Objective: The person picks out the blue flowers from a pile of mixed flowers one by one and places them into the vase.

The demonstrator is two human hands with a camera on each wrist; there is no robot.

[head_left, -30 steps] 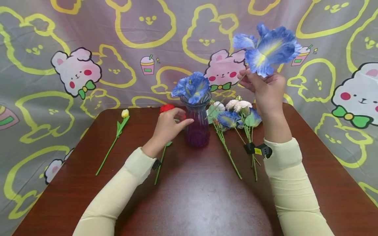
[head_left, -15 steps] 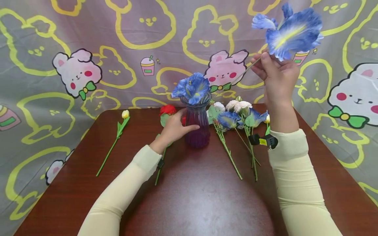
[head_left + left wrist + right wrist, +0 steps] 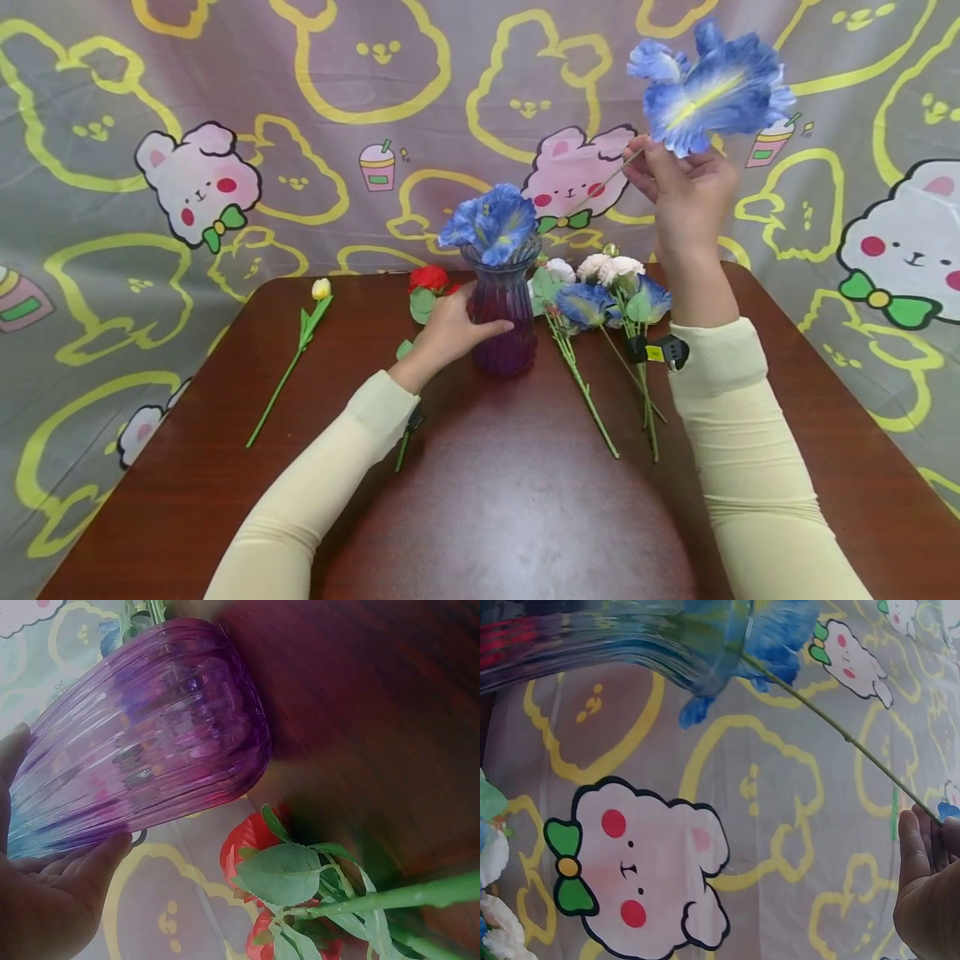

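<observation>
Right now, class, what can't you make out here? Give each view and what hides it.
Head view: far fingers of the left hand, hidden by the vase.
Head view: part of the red flowers, behind that hand.
Left wrist view: the vase's mouth, cut off by the left edge.
Right wrist view: most of the held blue bloom, beyond the right edge.
Head view: lower tip of its stem, too faint.

Free tabletop before vase, flowers either side
</observation>
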